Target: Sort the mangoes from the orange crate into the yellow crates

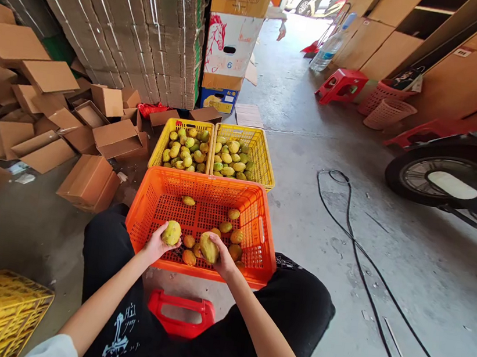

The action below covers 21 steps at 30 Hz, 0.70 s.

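Observation:
My left hand (158, 244) is closed around a rounded yellow-green fruit (172, 232); its exact kind is unclear. A longer, ridged yellow-green fruit (209, 248) sits in my right hand (224, 258), gripped from its right side. Both hands are over the near part of an orange plastic crate (267, 244), slightly apart from each other. Inside that crate lie several yellow to orange fruits (225, 227), mostly toward the right, with one fruit (188, 200) apart near the back. Parts of the fruits in my grip are hidden by my fingers.
Two yellow crates (267, 159) of similar fruit stand behind the orange one; another yellow crate (25, 297) is at lower left. Cardboard boxes (89, 179) lie scattered left. A red stool (179, 329) shows between my legs. A black cable (356, 249) and motorbike (441, 176) are right.

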Tool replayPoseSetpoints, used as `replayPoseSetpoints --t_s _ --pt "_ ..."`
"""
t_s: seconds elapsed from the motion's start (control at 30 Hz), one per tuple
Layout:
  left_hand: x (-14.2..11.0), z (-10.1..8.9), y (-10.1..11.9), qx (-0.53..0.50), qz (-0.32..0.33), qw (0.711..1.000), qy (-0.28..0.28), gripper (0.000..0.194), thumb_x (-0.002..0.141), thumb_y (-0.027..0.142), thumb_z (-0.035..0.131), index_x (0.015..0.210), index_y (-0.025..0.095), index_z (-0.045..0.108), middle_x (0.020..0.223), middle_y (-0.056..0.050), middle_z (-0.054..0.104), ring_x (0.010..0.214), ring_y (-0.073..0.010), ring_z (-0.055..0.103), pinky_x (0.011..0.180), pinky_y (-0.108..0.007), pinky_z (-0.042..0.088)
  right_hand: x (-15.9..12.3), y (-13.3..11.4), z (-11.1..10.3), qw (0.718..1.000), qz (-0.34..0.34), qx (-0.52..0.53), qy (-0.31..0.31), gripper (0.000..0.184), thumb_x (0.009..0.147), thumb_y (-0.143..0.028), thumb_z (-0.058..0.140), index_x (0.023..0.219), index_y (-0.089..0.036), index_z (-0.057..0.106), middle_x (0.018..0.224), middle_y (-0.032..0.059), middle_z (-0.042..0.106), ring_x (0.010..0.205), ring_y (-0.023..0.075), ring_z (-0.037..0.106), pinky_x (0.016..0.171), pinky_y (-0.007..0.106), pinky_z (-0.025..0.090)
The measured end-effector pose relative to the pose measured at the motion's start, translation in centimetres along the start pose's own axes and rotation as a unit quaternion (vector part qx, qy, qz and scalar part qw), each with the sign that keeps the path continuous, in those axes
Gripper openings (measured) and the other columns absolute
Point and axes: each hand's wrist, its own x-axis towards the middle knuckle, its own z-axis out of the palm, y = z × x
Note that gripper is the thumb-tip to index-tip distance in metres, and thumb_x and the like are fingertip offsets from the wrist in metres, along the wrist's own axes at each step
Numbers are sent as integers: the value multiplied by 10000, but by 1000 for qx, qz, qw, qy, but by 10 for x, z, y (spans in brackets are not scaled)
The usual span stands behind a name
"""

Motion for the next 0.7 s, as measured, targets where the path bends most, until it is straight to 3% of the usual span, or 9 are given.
replayPoseSetpoints --t_s 0.07,0.17,0.33,0.53,0.7 --pt "2 -3 -1 8 21 1000 1 191 891 277 612 1032 169 542 808 -86 692 702 -219 716 680 -352 595 -2 0 1 999 -18 4 -29 329 704 -388 740 959 -229 605 834 4 686 743 195 674 679 327 572" --pt "3 -6 -2 41 50 998 -4 265 823 257 694 979 214 484 812 -37 676 647 -193 705 583 -290 562 -2 1 1 999 -29 -14 -33 409 657 -423 786 971 -223 618 854 8 677 761 198 669 659 313 561" --pt "1 -4 0 66 60 996 -4 268 825 276 681 963 211 460 806 -45 688 588 -160 670 524 -249 527 -2 2 0 999 -38 -30 -22 479 607 -422 833 984 -224 616 835 -6 659 732 186 659 606 293 549" --pt "2 -2 5 45 42 998 27 172 872 272 587 991 157 543 766 -66 686 567 -159 664 509 -244 523 -2 3 -2 998 -9 -50 -28 424 647 -444 786 956 -226 596 864 3 691 724 207 693 601 313 559" --pt "4 -3 3 16 38 998 39 168 848 265 604 957 139 578 758 -71 679 579 -176 671 527 -271 547 3 5 -5 999 30 -32 -18 296 725 -424 690 905 -206 603 794 23 703 655 191 683 605 303 542"
